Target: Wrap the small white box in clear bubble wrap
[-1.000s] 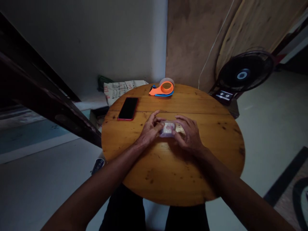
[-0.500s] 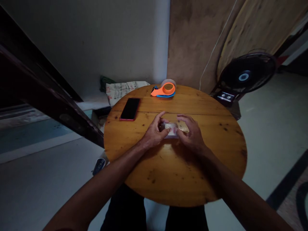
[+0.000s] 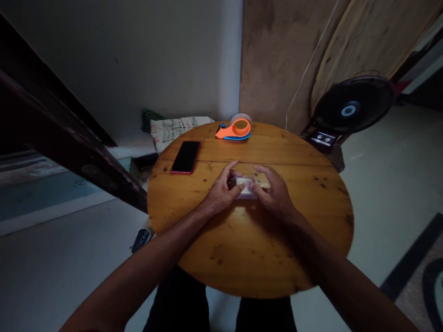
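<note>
Between my hands, a small pale box [image 3: 246, 193] with a shiny, clear-looking surface rests on the round wooden table [image 3: 242, 249]. My left hand [image 3: 223, 190] grips its left side, the thumb pressed on top and the index finger raised at the back. At the right side, my right hand [image 3: 275, 190] has its thumb on the top, with its index finger arched above the table; its lower fingers are partly hidden. What exactly the box holds is too small to make out.
Toward the table's back edge stands an orange and blue tape dispenser [image 3: 234, 131] with a roll of tape. A dark-screened phone [image 3: 186, 157] lies back left. Behind the table's right side is a black fan [image 3: 350, 109]. A printed sack [image 3: 173, 130] lies by the wall.
My right thumb has shifted slightly left over the top of the box. The left hand keeps its hold. The whole view has moved a little.
</note>
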### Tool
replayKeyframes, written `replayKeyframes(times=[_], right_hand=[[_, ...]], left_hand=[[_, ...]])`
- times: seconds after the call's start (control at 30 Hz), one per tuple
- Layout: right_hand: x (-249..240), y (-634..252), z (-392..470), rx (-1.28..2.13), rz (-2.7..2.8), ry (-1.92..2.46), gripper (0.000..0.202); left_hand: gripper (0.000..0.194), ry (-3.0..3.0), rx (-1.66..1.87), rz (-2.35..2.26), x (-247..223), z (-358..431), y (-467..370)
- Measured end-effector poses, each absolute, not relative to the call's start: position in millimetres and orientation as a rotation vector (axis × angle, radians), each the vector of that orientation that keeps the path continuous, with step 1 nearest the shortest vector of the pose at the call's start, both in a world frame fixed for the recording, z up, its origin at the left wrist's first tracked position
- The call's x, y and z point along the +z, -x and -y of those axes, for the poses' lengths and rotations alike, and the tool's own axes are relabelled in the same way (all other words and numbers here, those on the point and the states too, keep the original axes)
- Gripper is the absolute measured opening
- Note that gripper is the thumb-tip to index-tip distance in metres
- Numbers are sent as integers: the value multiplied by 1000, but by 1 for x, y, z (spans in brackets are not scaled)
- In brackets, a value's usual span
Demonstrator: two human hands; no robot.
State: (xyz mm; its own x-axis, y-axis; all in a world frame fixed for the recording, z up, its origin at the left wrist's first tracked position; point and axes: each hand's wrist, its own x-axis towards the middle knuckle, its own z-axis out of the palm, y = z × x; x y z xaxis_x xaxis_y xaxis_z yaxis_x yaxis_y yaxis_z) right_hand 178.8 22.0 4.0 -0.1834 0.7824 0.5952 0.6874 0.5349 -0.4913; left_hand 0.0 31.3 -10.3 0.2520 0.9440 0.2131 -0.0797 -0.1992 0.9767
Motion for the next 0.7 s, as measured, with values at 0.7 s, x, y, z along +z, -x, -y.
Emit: replayKeyframes(times=[0.7], right_hand=[[10,-170,-21,-71,2048,1087,20]], left_hand=[[65,-1553,1142,-864,-8,-29,0]])
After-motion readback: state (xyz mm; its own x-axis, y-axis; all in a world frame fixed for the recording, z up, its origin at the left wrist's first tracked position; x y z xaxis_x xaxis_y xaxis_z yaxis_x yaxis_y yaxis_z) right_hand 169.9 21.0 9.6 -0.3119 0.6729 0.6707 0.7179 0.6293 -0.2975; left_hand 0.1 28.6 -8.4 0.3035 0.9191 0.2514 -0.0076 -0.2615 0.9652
